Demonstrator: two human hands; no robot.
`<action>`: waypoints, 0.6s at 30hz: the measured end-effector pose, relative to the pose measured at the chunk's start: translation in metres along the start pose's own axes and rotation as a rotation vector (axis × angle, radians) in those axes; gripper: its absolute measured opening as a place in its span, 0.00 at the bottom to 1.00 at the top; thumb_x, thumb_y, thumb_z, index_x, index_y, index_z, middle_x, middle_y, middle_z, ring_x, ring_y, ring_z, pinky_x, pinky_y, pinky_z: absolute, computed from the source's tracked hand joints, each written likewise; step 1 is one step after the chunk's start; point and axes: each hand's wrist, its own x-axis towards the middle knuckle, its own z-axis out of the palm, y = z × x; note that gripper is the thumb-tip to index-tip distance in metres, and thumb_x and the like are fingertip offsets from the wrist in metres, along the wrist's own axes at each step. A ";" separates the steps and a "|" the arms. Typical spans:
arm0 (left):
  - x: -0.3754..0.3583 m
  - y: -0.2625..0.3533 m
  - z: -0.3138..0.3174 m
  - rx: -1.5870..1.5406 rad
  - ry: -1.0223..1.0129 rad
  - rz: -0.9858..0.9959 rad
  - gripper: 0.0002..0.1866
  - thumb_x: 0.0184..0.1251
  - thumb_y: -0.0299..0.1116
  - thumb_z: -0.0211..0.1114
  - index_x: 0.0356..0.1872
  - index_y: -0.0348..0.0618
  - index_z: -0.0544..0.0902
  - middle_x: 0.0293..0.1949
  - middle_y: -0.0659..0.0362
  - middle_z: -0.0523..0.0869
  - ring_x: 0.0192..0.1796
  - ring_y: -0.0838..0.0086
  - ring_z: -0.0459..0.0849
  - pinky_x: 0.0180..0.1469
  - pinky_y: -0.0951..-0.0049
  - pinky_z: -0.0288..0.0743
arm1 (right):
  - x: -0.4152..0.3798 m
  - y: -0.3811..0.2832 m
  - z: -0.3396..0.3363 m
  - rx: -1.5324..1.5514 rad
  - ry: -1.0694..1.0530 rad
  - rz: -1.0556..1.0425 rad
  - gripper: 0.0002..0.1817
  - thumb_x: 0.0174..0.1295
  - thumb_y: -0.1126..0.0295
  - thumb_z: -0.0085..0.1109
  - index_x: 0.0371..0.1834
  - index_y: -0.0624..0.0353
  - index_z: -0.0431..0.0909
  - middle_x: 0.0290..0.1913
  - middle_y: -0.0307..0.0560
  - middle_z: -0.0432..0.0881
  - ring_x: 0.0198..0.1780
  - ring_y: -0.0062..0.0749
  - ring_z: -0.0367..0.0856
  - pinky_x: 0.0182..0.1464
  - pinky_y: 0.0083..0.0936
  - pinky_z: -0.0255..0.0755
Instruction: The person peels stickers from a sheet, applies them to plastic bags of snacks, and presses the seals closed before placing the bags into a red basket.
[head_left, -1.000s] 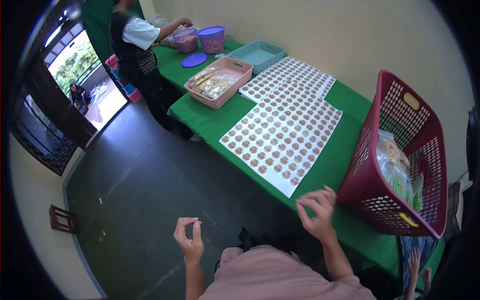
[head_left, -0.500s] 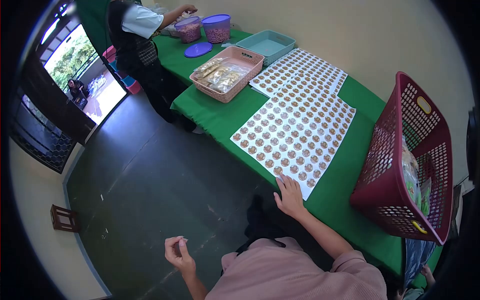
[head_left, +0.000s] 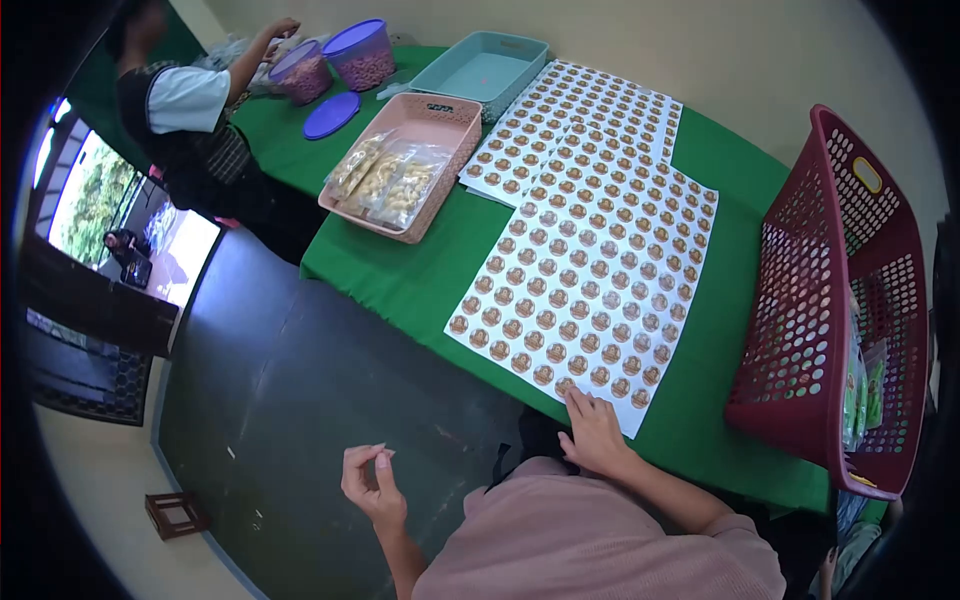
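A white sheet of round brown stickers (head_left: 590, 270) lies on the green table (head_left: 420, 270). My right hand (head_left: 595, 432) rests on the sheet's near edge, fingertips on the lowest row of stickers. My left hand (head_left: 375, 487) hovers over the dark floor, thumb and forefinger pinched together on something very small that I cannot make out. A second sticker sheet (head_left: 575, 115) lies further back.
A dark red laundry basket (head_left: 850, 300) with packets inside stands at the right. A pink basket (head_left: 400, 165) of bagged snacks, a teal tray (head_left: 480, 70) and purple tubs (head_left: 360, 52) sit further along. Another person (head_left: 190, 120) works at the far end. A small stool (head_left: 175, 515) stands on the floor.
My right hand came down from the air beside the red basket onto the sticker sheet's near edge and stayed there. My view shifted closer to the table. My left hand kept its pinch.
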 end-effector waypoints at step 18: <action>0.054 -0.045 0.158 0.403 -1.546 0.222 0.20 0.58 0.34 0.54 0.53 0.45 0.69 0.58 0.53 0.66 0.61 0.53 0.60 0.60 0.56 0.53 | 0.001 0.010 -0.021 0.027 -0.270 0.078 0.27 0.54 0.63 0.51 0.57 0.60 0.61 0.64 0.44 0.54 0.61 0.35 0.59 0.59 0.41 0.53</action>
